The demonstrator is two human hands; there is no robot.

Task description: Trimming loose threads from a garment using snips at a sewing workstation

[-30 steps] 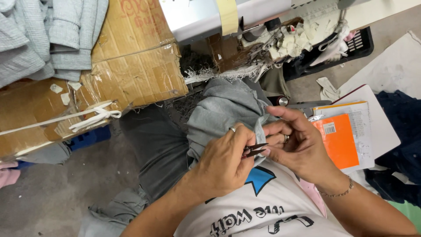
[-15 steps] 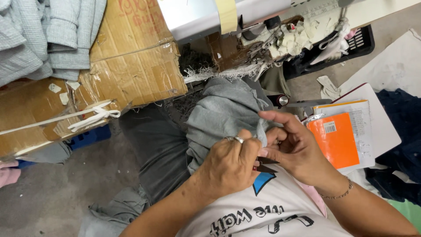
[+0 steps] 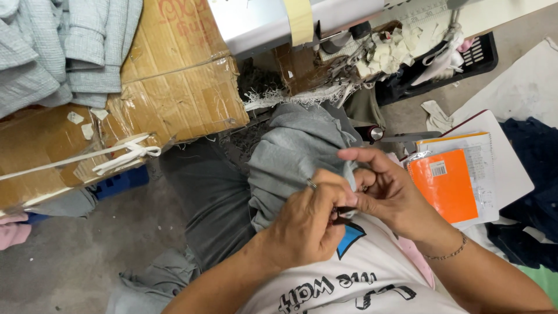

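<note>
A grey garment [image 3: 293, 154] lies bunched over my lap. My left hand [image 3: 302, 227], with a ring on one finger, is closed around a small dark metal tool [image 3: 344, 210] that barely shows under its fingers. It presses against the garment's edge. My right hand [image 3: 386, 186] pinches that same edge from the other side, with the forefinger stretched across the top. The two hands touch, and the seam between them is mostly hidden. My white printed T-shirt [image 3: 360, 279] fills the bottom of the view.
Taped cardboard boxes [image 3: 168, 87] stand at the left with folded pale blue garments [image 3: 52, 46] on top. An orange notebook [image 3: 444, 183] rests on a white board at the right, beside dark blue cloth [image 3: 535, 151]. A black basket of scraps [image 3: 459, 64] sits under the machine table.
My left hand has slid forward over the tool and the cloth edge, covering both. My right forefinger has straightened across the top of the fabric.
</note>
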